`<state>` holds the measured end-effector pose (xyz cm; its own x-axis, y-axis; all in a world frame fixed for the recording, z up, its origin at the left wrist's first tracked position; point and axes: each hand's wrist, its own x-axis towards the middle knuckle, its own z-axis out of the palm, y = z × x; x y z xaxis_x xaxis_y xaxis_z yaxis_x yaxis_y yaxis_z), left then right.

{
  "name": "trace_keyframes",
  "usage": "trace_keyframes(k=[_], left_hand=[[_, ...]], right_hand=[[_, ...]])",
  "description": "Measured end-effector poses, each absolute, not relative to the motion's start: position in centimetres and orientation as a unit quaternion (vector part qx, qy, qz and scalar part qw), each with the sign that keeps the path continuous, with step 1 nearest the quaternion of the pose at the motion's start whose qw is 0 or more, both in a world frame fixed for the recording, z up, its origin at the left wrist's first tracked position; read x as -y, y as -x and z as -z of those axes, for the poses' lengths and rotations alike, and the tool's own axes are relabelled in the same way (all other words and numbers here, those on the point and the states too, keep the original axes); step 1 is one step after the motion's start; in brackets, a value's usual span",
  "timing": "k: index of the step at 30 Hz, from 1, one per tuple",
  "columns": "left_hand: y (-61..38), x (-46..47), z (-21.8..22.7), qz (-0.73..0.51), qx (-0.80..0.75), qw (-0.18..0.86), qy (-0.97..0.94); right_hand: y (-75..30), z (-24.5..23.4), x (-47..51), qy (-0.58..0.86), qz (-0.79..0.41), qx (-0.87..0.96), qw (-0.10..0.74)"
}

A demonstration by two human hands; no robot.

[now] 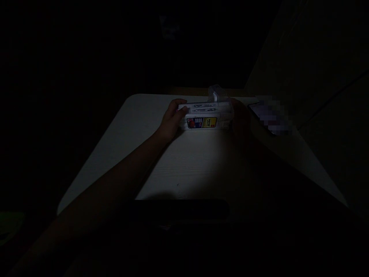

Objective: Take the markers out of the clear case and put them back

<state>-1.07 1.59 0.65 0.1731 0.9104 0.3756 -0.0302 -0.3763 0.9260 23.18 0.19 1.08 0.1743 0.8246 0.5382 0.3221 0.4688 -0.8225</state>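
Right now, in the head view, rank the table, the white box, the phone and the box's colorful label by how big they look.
1. Table
2. White box, partly covered by the left hand
3. Phone, its outline blurred
4. Label

I can make out a pale, round-cornered table (pixel 173 165) in the gloom: a white labelled box (pixel 206 116) at twelve o'clock, clear plastic (pixel 218 92) just behind, a phone-like device (pixel 266 115) towards two.
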Motion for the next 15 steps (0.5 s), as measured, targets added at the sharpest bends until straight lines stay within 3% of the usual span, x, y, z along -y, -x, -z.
trace_keyframes(k=[4, 15], left_hand=[[1.33, -1.87, -0.46, -0.547, -0.347, 0.414, -0.64], [1.37, -2.05, -0.48, -0.553, -0.368, 0.399, -0.632]], right_hand=[[-23.63, -1.45, 0.21, 0.511, -0.123, 0.609, 0.594], [-23.89, -1.08, 0.15, 0.496, -0.081, 0.617, 0.606]])
